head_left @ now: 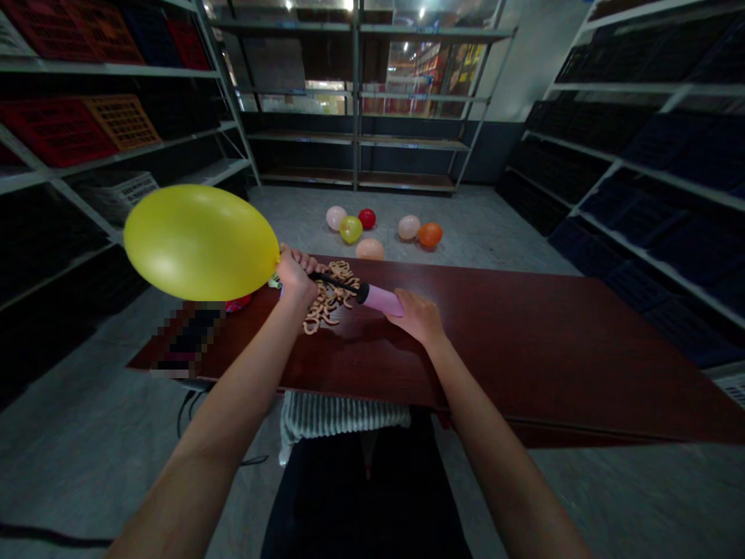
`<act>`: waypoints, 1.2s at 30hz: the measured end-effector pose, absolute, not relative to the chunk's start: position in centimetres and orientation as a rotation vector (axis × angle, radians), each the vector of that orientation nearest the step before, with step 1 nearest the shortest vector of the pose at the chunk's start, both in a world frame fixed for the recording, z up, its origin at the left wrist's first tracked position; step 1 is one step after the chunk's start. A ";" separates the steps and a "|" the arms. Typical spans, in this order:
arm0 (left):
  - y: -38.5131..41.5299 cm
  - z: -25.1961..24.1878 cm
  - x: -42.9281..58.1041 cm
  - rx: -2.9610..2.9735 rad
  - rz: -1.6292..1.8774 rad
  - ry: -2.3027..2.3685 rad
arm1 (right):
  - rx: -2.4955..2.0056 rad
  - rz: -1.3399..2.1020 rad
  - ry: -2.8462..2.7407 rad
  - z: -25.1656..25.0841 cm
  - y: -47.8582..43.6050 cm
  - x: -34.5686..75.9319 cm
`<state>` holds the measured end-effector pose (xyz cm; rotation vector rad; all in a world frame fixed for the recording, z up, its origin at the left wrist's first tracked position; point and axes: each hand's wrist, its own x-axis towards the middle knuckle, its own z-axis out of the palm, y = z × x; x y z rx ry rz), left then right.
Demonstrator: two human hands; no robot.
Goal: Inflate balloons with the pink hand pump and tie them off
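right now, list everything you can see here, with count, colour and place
table: one, dark red-brown, straight ahead
yellow balloon: one, inflated, above the table's left end
pump: one, pink with a black nozzle, over the table, pointing at the balloon's neck
small pieces: a pile, tan, on the table under the pump
floor balloons: six, pale pink, yellow-green, red, orange and peach, beyond the table
crates: several, red and orange, left shelves
shelves: grey metal, left, back and right
cloth: one, pale striped, below the table's near edge
left hand: closed on the balloon's neck
right hand: closed on the pump's pink body
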<state>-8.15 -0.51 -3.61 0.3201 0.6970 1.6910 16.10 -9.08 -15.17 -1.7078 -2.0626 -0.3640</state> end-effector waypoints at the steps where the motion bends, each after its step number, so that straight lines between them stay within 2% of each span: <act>1: -0.4 -3.2 -8.9 0.319 1.698 0.700 | -1.703 -0.360 -2.060 -15.2 -9.1 16.1; 8: -0.8 1.6 -11.1 0.395 1.717 0.667 | -1.639 -0.310 -2.000 -15.1 -9.2 15.8; 18: 1.6 4.5 -2.8 0.570 1.779 0.713 | -1.765 -0.284 -1.724 -15.5 -8.6 17.0; 22: 2.3 3.3 1.6 0.632 1.715 0.710 | -1.766 -0.242 -1.658 -15.6 -8.3 17.1; 28: 1.3 -1.8 6.6 0.666 1.647 0.711 | -1.845 -0.222 -1.583 -15.6 -8.3 17.3; 36: 0.6 -3.8 3.5 0.485 1.594 0.660 | -1.782 -0.233 -1.747 -15.3 -8.4 17.0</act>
